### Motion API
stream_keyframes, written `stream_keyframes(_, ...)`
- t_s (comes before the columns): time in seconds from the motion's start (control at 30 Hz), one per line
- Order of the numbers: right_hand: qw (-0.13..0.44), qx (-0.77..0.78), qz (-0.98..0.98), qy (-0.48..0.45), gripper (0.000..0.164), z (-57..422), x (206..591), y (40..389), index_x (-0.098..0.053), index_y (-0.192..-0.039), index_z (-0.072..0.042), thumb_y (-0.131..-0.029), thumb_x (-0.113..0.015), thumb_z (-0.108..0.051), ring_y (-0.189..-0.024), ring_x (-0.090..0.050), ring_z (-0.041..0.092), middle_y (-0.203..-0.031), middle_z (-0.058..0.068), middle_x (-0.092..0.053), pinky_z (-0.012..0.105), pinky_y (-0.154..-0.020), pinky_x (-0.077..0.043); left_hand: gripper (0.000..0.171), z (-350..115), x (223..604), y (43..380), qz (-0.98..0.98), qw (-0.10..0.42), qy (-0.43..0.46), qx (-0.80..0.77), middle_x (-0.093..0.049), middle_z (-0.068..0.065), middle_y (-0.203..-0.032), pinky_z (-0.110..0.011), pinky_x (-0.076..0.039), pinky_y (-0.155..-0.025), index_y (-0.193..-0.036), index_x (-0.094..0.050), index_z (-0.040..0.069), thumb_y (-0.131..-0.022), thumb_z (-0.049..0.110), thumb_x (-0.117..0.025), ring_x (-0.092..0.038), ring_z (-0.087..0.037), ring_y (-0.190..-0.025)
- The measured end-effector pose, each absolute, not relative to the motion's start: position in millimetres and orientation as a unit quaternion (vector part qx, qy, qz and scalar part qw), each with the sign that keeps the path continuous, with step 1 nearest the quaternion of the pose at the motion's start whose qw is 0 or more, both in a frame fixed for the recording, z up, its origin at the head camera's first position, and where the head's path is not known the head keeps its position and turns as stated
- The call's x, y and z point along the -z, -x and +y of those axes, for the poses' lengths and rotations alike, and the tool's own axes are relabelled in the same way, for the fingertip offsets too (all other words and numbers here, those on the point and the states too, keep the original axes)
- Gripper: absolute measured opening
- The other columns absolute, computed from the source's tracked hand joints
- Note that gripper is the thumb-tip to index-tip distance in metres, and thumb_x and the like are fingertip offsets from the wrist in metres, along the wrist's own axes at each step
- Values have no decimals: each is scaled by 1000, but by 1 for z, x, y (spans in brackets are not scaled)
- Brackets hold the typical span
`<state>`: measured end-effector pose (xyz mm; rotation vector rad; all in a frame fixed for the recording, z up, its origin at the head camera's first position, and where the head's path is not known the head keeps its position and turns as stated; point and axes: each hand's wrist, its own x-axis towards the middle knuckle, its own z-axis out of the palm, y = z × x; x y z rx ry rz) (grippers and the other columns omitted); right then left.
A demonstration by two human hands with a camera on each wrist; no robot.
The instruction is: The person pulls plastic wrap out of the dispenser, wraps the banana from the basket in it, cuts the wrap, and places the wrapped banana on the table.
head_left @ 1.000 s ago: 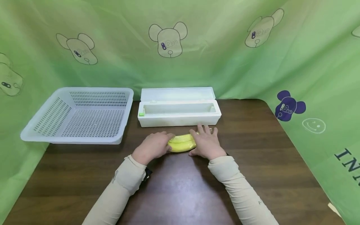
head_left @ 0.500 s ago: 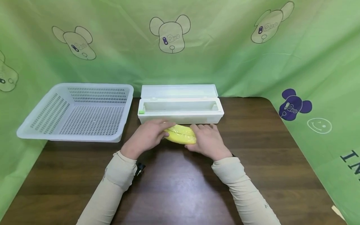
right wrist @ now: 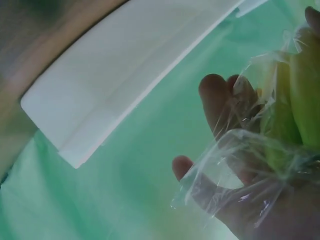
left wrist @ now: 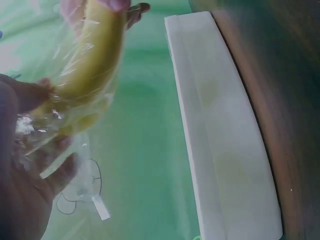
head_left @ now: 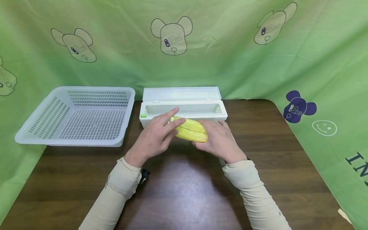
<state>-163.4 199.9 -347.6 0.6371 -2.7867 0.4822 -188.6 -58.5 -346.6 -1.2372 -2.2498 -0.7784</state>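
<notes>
Yellow bananas (head_left: pixel 191 129) wrapped in clear cling film are held up off the table, in front of a long white box (head_left: pixel 184 109) with its lid raised. My left hand (head_left: pixel 156 134) holds their left end between thumb and fingers, its index finger lifted off. Gripping the right end is my right hand (head_left: pixel 221 139), its thumb on the near side. Loose film (left wrist: pixel 65 130) hangs around the banana end by the left fingers in the left wrist view. In the right wrist view, crinkled film (right wrist: pixel 240 155) lies over the right hand's spread fingers, partly hiding them.
A white perforated basket (head_left: pixel 125 127) stands at the back left of the brown wooden table (head_left: pixel 184 191). The box has a green piece (head_left: pixel 143 115) at its front left corner. A green printed curtain (head_left: pixel 120 57) hangs behind and along the sides.
The bananas have risen from the table and come nearer, tilting with the right end lower. Both hands moved up with them. The left index finger has lifted away.
</notes>
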Motion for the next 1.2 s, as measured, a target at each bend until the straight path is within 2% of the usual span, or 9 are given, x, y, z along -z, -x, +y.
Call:
stream_keyframes(0.17,139,-179,-946,-231,68,199,344,160,-57,-132,-14,-74,-84,-36,-104,-63,23,-112,5,-68,61,-104,-34,56,-56,344,186,-803,223,454,316,-35,-14,-159,-54,-18,-118,-148,-48,15,-101,43,-59,-36,-29,-144)
stream_keyframes(0.3,150,-202,-937,-244,67,195,340,156,-59,-131,-13,-74,-84,-36,-96,-61,20,-110,1,-67,55,-101,-38,67,-51,345,185,-778,244,448,366,-37,-17,-157,-55,-20,-117,-153,-38,11,-103,54,-46,-38,-30,-142)
stream_keyframes(0.5,173,-253,-913,-270,60,181,334,150,-62,-123,-12,-71,-85,-32,-75,-54,16,-96,-5,-63,39,-75,-46,66,-36,342,180,-705,298,413,493,-46,-22,-145,-46,-36,-110,-152,-32,2,-105,45,-50,-46,-36,-132)
stream_keyframes(0.6,179,-274,-903,-279,58,173,332,146,-63,-120,-13,-70,-85,-31,-71,-53,14,-92,-7,-61,34,-64,-45,61,-28,340,177,-649,319,380,577,-53,-26,-134,-38,-47,-94,-147,-33,-5,-106,36,-51,-55,-34,-115)
stream_keyframes(0.7,183,-282,-899,-281,59,167,332,141,-63,-121,-14,-70,-85,-33,-70,-53,13,-91,-8,-60,33,-61,-45,59,-21,338,173,-590,320,331,663,-59,-26,-121,-32,-50,-83,-144,-34,-10,-107,33,-49,-60,-31,-104)
stream_keyframes(0.8,183,-282,-900,-277,61,165,332,138,-62,-124,-15,-71,-85,-35,-69,-53,13,-90,-7,-60,33,-60,-46,52,-14,333,169,-533,297,276,743,-63,-23,-113,-37,-52,-87,-141,-39,-9,-108,31,-44,-61,-31,-105)
stream_keyframes(0.93,181,-283,-904,-264,63,164,333,135,-60,-127,-16,-73,-84,-35,-73,-54,13,-93,-5,-61,34,-61,-48,41,-5,328,166,-470,228,203,828,-67,-18,-108,-47,-51,-93,-131,-53,-4,-107,25,-38,-63,-32,-106)
stream_keyframes(1.03,178,-287,-905,-258,62,164,335,134,-60,-129,-17,-74,-84,-34,-76,-54,13,-93,-4,-60,34,-62,-49,36,0,327,165,-443,185,148,865,-68,-14,-102,-45,-53,-90,-121,-62,0,-106,23,-39,-64,-30,-100)
stream_keyframes(1.2,183,-283,-904,-263,61,161,339,134,-60,-128,-18,-74,-84,-33,-73,-50,14,-85,-5,-55,33,-59,-47,34,5,329,165,-432,196,103,874,-67,-14,-93,-40,-56,-86,-104,-68,-1,-103,20,-41,-65,-29,-91)
